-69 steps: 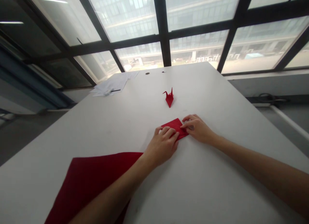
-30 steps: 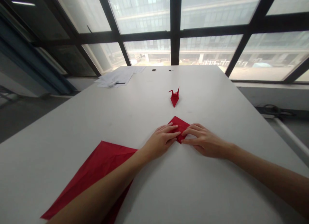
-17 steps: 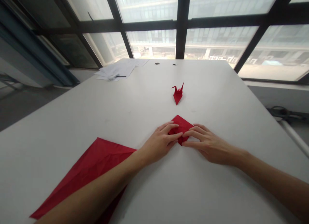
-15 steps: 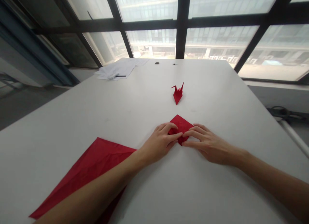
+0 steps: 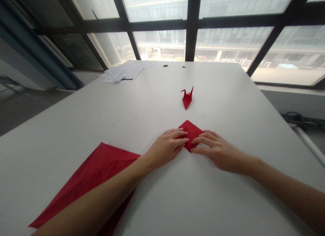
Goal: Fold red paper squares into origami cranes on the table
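Observation:
A small square of folded red paper (image 5: 191,129) lies corner-up on the white table, between my two hands. From its left side my left hand (image 5: 167,144) holds it down, fingers bent slightly over the left corner and lower left edge. My right hand (image 5: 215,149) grips the right side, its fingers along the lower right edge and the thumb by the bottom corner. Under my left forearm lies a large red paper sheet (image 5: 96,170), creased and partly hidden. A finished red paper crane (image 5: 187,100) stands just beyond the folded square.
White paper sheets (image 5: 132,71) are spread at the table's far left, with a dark, thin object on them. A round dark disc (image 5: 165,65) and a small dark item (image 5: 184,66) sit near the far edge of the white table (image 5: 215,93). Framed windows rise behind it.
My left fingers have drawn back slightly to the left from the middle of the folded paper, showing more of its lower part. My right hand has hardly moved.

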The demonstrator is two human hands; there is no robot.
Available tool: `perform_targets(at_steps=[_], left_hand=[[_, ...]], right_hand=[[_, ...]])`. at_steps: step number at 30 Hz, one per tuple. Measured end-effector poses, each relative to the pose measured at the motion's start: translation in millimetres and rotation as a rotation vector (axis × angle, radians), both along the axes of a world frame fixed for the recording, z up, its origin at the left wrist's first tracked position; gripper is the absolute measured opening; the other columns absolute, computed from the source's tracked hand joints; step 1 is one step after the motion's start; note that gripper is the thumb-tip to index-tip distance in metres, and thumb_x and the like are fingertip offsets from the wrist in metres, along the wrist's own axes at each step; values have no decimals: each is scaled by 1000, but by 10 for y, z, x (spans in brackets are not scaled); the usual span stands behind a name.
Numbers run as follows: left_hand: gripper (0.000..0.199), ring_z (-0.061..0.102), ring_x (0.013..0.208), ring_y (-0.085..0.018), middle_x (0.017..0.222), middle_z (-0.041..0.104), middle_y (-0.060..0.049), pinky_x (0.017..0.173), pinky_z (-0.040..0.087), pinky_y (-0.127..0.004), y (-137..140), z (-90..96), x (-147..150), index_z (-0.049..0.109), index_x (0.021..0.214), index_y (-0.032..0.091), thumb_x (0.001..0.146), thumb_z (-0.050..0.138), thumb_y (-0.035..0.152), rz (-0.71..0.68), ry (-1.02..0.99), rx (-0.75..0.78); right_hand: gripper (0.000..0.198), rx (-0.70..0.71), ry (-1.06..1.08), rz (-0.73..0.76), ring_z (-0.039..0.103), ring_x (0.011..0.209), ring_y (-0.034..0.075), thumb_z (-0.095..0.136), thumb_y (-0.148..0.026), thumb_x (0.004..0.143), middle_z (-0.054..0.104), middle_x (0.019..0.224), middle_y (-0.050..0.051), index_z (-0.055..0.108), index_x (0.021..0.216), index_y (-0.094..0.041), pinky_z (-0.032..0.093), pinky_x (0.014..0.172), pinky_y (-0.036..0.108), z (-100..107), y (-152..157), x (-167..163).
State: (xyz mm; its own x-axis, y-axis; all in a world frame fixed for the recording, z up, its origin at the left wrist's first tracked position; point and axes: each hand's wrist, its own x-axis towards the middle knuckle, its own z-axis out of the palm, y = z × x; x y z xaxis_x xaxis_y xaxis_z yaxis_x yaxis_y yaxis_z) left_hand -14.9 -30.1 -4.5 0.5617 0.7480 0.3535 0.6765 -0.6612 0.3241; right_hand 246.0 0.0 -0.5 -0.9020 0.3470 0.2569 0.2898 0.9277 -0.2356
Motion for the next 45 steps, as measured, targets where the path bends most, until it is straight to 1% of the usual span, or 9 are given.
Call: perform_targets(at_steps=[4,7,12,17,22,25,31,36,45], left_hand=[[28,54,129,-21,137,62,-2,109,43,-41,3,1,11,67,121,27,98,53,18,28,42,-21],[27,55,126,-21,134,64,-1,108,44,-41,11,26,12,67,120,27,97,54,19,45,36,-17],[25,59,117,-21,124,68,-4,105,46,-39,31,35,-4,69,117,24,98,53,19,56,-48,-52],[27,57,119,-22,126,67,-6,106,45,-41,76,-8,-19,69,119,24,97,54,19,129,-147,-79],[30,62,100,-21,105,73,-3,97,48,-38,124,-25,-51,68,120,24,92,60,16,226,-255,-149],[30,64,89,-19,95,72,-2,88,51,-34,136,-22,-64,70,116,25,87,65,16,274,-326,-247],[12,64,74,-14,85,72,1,76,51,-27,166,0,-39,72,94,22,82,71,19,318,-408,-367],[6,64,71,-15,79,72,1,69,49,-26,196,10,-12,71,87,21,81,71,22,337,-387,-363],[7,61,65,-13,73,70,2,64,46,-26,191,64,0,73,84,20,78,75,25,373,-324,-324]], right_hand=[[61,-9,-39,6,50,123,23,48,5,83,61,133,5,60,132,-30,32,114,52,20,-1,2],[61,-19,-46,0,51,123,23,48,5,82,60,133,4,60,131,-31,28,116,52,38,-5,4],[62,-51,-39,28,51,124,21,47,6,82,61,132,2,62,128,-32,23,119,52,65,-3,10],[55,-59,-48,35,52,123,21,47,3,86,62,131,3,64,125,-31,24,118,51,77,-3,11],[51,-89,-51,64,52,125,21,50,1,86,62,132,2,66,122,-31,21,119,51,83,-19,17],[50,-102,-47,84,51,127,22,50,1,86,63,134,2,67,121,-29,21,119,52,93,-23,19],[51,-108,-17,110,51,127,22,49,2,85,64,132,3,68,121,-29,26,118,50,106,-16,9],[59,-108,-26,121,50,127,21,49,5,81,63,134,1,66,125,-30,25,118,50,89,-11,11],[58,-106,-8,118,51,127,21,50,4,81,64,132,2,68,123,-32,27,118,52,82,-7,12]])
